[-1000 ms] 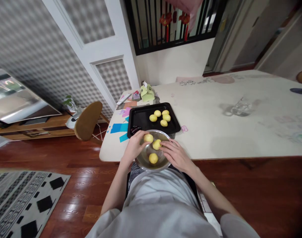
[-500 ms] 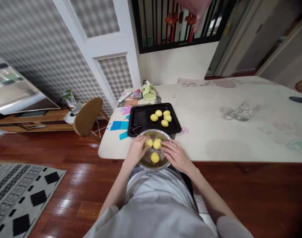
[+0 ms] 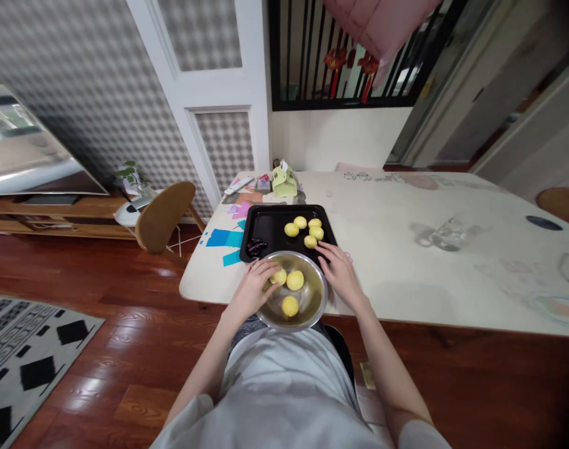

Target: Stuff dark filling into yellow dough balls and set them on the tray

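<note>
A steel bowl (image 3: 319,302) at the table's front edge holds three lemons, among them a middle lemon (image 3: 295,280) and a near lemon (image 3: 290,306). My left hand (image 3: 256,284) reaches over the bowl's left rim, fingers and thumb curled round the left lemon (image 3: 279,277). My right hand (image 3: 341,273) is past the bowl's right rim with fingers stretched out, its fingertips close to the front lemon (image 3: 310,242) on the black tray (image 3: 275,218). Several lemons lie on the tray's right half. Small dark shiny items (image 3: 256,247) lie in its near left corner.
A green tissue holder (image 3: 284,182) and a white remote (image 3: 239,185) are at the table's far left. A clear glass vessel (image 3: 449,236) is on the right part of the table (image 3: 382,268). A wooden chair (image 3: 165,218) stands off the left end.
My right hand has left the middle lemon in the bowl and moved forward and right, towards the tray. My left hand stays on the left lemon. The view has shifted slightly.
</note>
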Tool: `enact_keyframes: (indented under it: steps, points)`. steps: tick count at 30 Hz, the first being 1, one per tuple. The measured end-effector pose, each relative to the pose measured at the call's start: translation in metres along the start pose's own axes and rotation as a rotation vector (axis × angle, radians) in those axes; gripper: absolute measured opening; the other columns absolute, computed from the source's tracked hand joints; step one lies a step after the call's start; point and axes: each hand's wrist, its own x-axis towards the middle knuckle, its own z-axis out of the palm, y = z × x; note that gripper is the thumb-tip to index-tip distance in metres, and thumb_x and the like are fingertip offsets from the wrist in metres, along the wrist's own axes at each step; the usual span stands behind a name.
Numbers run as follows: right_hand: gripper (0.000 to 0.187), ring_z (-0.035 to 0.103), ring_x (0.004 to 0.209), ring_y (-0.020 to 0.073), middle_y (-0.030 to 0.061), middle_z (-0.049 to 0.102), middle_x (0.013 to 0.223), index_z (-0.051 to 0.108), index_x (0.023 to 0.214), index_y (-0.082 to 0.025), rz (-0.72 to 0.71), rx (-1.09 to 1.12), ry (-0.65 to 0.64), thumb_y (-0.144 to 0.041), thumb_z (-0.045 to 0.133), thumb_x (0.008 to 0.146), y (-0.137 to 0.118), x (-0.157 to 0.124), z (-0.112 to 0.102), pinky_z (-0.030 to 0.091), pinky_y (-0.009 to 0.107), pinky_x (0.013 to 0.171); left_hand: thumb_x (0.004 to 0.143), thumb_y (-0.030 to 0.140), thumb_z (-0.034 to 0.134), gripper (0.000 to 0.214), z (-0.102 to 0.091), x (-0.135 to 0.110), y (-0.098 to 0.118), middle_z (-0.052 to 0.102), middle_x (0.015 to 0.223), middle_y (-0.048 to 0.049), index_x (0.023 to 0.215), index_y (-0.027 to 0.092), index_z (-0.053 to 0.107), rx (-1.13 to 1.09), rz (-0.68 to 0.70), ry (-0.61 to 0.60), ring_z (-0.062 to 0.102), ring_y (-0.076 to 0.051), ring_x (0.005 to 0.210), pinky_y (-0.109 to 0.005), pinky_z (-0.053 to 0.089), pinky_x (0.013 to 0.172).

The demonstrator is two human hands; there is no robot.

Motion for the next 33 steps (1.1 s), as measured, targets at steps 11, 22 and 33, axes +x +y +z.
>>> enact_keyframes:
  steps: [11,22,33]
  points:
    - [0.044,0.061,0.133,0.0277,0.0144,0.067,0.142,0.064,0.140,-0.021,-0.202,-0.273,-0.194,-0.012,0.043,0.102,0.035,0.052,0.028,0.056,0.048,0.104,0.106,0.035,0.060,0.029,-0.001,-0.011,-0.001,0.070,0.142,-0.0106,0.131,0.024,0.069,-0.122,0.026,0.021,0.058,-0.028,0.143,-0.060,0.036,0.127]
    - [0.041,0.066,0.113,0.0287,0.0132,0.063,0.124,0.067,0.129,-0.020,-0.176,-0.228,-0.178,-0.009,0.045,0.096,0.026,0.047,0.014,0.062,0.046,0.096,0.107,0.032,0.056,0.028,0.002,-0.010,0.006,0.069,0.144,-0.0113,0.131,0.023,0.069,-0.093,-0.002,0.002,0.061,-0.026,0.140,-0.061,0.032,0.130]
    - [0.033,0.068,0.117,0.0252,0.0098,0.066,0.128,0.062,0.134,-0.027,-0.357,0.066,-0.241,-0.020,0.058,0.102,-0.069,0.013,-0.009,0.061,0.044,0.101,0.107,0.022,0.049,0.036,0.006,-0.011,0.008,0.072,0.138,-0.0099,0.141,0.023,0.062,-0.181,-0.035,0.197,0.068,-0.025,0.129,-0.053,0.042,0.126]
